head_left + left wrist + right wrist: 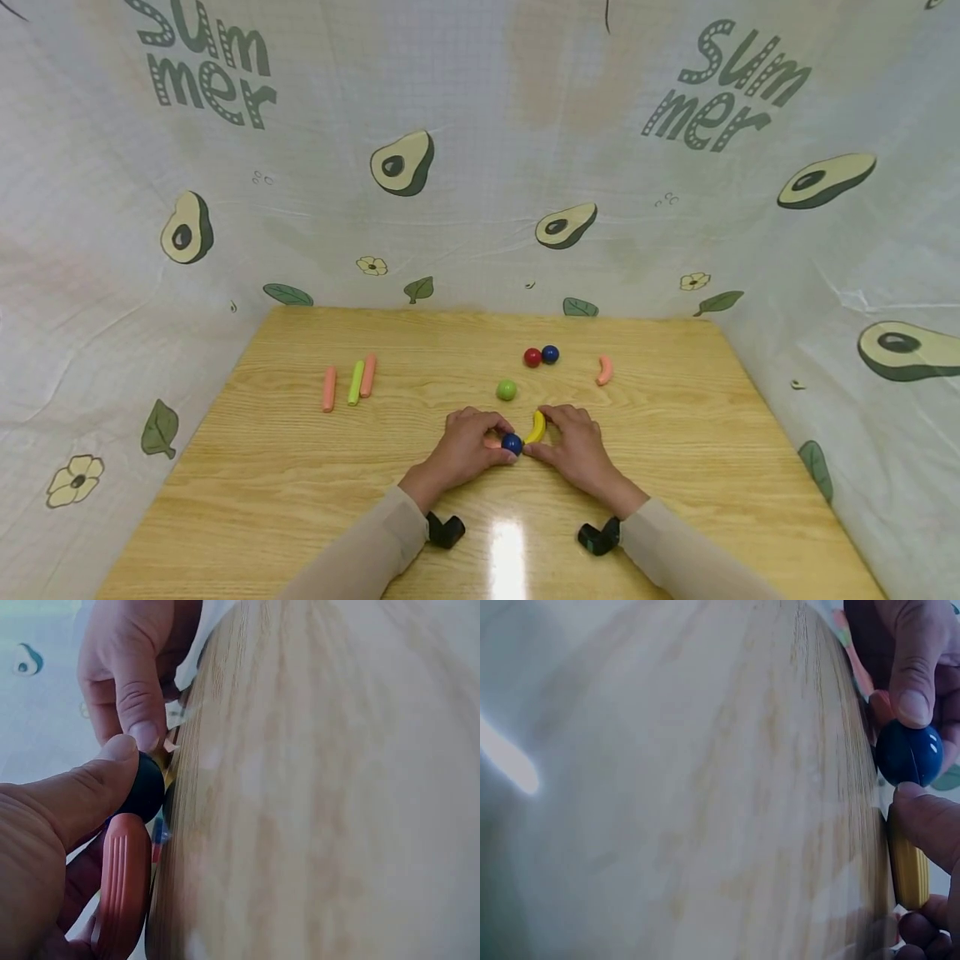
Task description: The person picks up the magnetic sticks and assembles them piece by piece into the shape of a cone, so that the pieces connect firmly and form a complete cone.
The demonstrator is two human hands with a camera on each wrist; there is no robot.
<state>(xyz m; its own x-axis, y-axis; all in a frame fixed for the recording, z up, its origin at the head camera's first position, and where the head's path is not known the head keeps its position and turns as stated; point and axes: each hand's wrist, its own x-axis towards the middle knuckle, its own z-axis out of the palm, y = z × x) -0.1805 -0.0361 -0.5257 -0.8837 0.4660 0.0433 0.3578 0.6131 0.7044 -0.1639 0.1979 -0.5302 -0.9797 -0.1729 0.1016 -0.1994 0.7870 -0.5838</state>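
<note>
Near the front middle of the table, my left hand (471, 446) pinches a glossy blue ball (512, 444) between thumb and fingers. A salmon-pink ridged piece (124, 889) lies against the ball, inside the curve of that hand; in the head view the hand mostly hides it. My right hand (577, 446) grips a curved yellow piece (536, 427), shaped like a banana, its thumb at the near end and fingers at the far end. In the right wrist view, the right thumb tip touches or nearly touches the ball (909, 754), with the yellow ridged piece (910, 874) beside it.
A green ball (507, 390) sits just beyond the hands. Further back are a red ball (532, 357), another blue ball (551, 354) and a curved pink piece (604, 370). Pink sticks (329, 389) and a lime stick (356, 383) lie left. Printed cloth (480, 250) surrounds the table.
</note>
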